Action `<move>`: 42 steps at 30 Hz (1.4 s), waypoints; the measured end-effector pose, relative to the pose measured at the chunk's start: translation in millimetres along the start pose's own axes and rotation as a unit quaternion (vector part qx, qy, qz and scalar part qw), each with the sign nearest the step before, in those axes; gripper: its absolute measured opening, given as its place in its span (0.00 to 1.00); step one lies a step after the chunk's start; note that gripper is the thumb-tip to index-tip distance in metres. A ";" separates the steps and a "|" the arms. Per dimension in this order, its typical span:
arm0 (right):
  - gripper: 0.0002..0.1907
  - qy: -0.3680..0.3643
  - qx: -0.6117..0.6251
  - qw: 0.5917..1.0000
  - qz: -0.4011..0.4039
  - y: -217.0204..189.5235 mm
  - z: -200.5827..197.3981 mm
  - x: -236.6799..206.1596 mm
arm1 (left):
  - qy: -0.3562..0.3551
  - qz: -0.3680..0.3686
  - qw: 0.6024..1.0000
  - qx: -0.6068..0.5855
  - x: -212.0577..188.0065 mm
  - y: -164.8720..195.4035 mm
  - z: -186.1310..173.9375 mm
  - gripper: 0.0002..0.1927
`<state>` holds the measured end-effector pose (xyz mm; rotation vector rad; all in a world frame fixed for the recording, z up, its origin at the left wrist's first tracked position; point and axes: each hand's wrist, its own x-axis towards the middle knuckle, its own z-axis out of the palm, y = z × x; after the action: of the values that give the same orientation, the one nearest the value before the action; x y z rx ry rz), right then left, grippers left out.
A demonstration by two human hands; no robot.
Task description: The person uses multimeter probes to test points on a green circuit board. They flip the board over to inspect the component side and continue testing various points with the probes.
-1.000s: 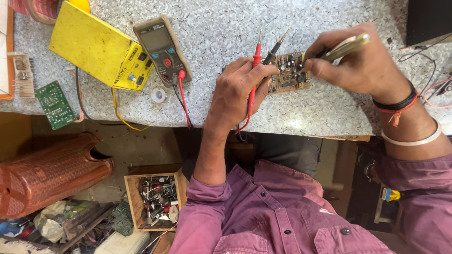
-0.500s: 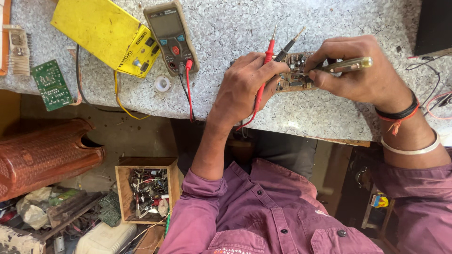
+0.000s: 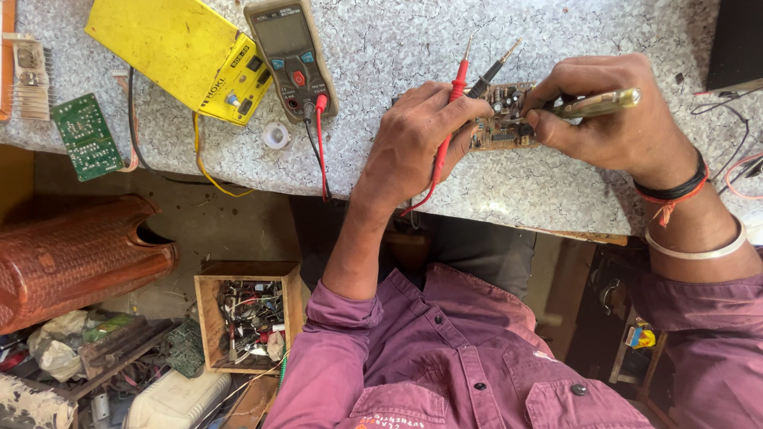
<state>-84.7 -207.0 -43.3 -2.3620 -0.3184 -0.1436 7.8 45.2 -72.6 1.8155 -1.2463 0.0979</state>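
On the worktop [image 3: 397, 48], the circuit board [image 3: 501, 119] lies between your hands near the front edge; the multimeter [image 3: 290, 56] sits left of it, with the small board [image 3: 86, 137] at the front-left edge.

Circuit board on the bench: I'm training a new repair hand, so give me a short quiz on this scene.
1. True or false: the left hand holds both the red probe and the black probe.
2. What does the right hand hold at the board? A a screwdriver; B a spoon; C a brush.
3. Fill in: the red lead plugs into the ___.
Key: 1 true; 2 A; 3 multimeter.
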 end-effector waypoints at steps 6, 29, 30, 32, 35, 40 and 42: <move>0.06 -0.016 0.011 1.000 0.001 -3.3 1.0 1.1 | -0.005 -0.006 1.000 0.002 0.0 -0.4 1.2 0.15; 0.08 -0.045 0.005 0.998 -0.044 -6.5 3.0 3.4 | -0.006 -0.001 1.000 0.013 0.8 0.6 3.4 0.16; 0.08 -0.037 0.008 0.998 -0.044 -6.2 3.1 2.6 | -0.008 -0.006 1.000 0.011 0.3 1.1 3.5 0.16; 0.08 -0.013 0.039 0.999 -0.017 -6.0 2.0 1.0 | -0.010 -0.010 1.000 0.010 0.0 1.5 3.8 0.15; 0.08 0.036 0.080 0.995 0.052 -7.3 -2.4 -1.3 | -0.009 -0.010 1.000 0.010 -0.1 1.7 5.0 0.14; 0.11 0.080 0.036 0.992 0.095 -12.0 -4.0 -2.1 | -0.009 -0.009 1.000 0.002 -1.0 1.6 5.6 0.14; 0.12 0.087 0.082 0.988 0.100 -12.7 -2.3 -2.2 | -0.009 -0.010 1.000 0.003 -1.0 1.3 5.7 0.14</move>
<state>-90.3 -200.1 -33.6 -2.1855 -0.0085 -0.2169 4.0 41.7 -75.6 1.8376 -1.2403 0.0739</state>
